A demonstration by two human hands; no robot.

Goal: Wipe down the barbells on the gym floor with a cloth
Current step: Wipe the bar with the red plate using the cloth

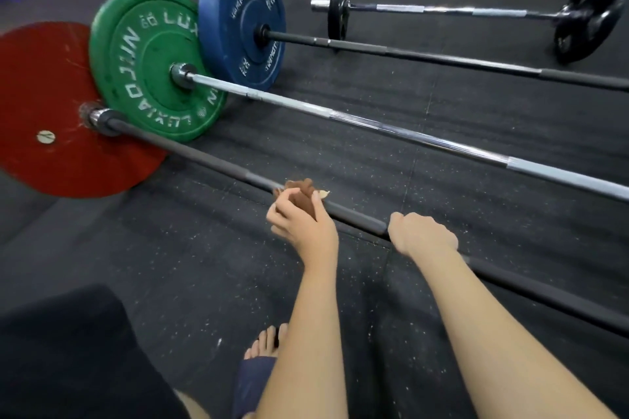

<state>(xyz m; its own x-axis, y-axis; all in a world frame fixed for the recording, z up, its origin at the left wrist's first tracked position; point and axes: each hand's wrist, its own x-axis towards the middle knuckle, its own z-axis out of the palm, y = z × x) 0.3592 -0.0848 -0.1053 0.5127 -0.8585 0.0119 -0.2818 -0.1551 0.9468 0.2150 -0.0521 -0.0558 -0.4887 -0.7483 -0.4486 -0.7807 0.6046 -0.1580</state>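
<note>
Four barbells are laid side by side on the black, white-flecked rubber floor. The nearest, a dark bar with a matte grey-black shaft, is fitted at its left end with a chromed collar and a red plate that is scuffed around the hub. A crumpled brown cloth is held against this bar partway along the shaft, and a small pale corner is seen sticking out on its right. The cloth is pinched by the left hand, whose grip is curled round it from the near side, thumb and fingers bunched together. Just to the right, the same bar is clasped by the right hand, the grip wrapped over the shaft with the knuckles up. The two hands are near each other but apart.

Behind the dark bar a silver bar is seen, shiny and banded with knurling, carrying a green plate with white lettering. Beyond it a black bar with a blue plate is laid. Farthest back, a shorter far barbell is fitted with small black plates at both ends. A bare foot is seen on the floor beside the left forearm.
</note>
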